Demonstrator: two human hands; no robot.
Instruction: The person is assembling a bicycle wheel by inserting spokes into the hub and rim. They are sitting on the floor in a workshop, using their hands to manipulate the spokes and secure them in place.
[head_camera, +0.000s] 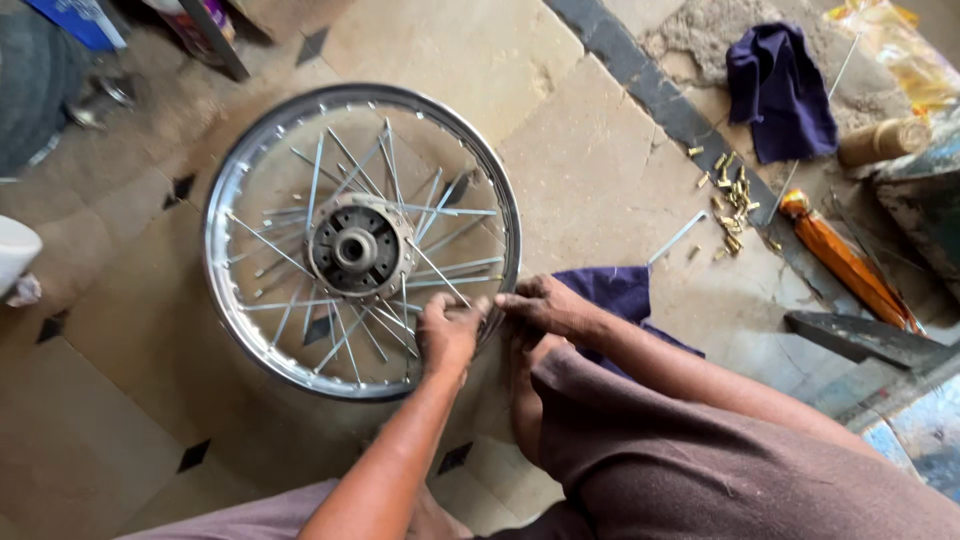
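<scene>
1. A round chromed steel spoked wheel rim (222, 195) is lying flat on the beige stone floor (590, 150), its grey hub (357, 248) facing up, so the axle axis is pointing toward the camera and every spoke is reachable.
2. The left hand (447, 332) is curling around a thin silver spoke (440, 273) at the near-right rim, steadying it.
3. The right hand (545, 305) is pinching at the rim edge beside it, likely at that spoke's end.
4. Small brass nipples (733, 200) are lying scattered within reach, farther right.

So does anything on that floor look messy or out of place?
Yes. Small brass pieces lie scattered loose on the floor beside a lone spoke, and several spokes in the wheel cross unevenly.
</scene>
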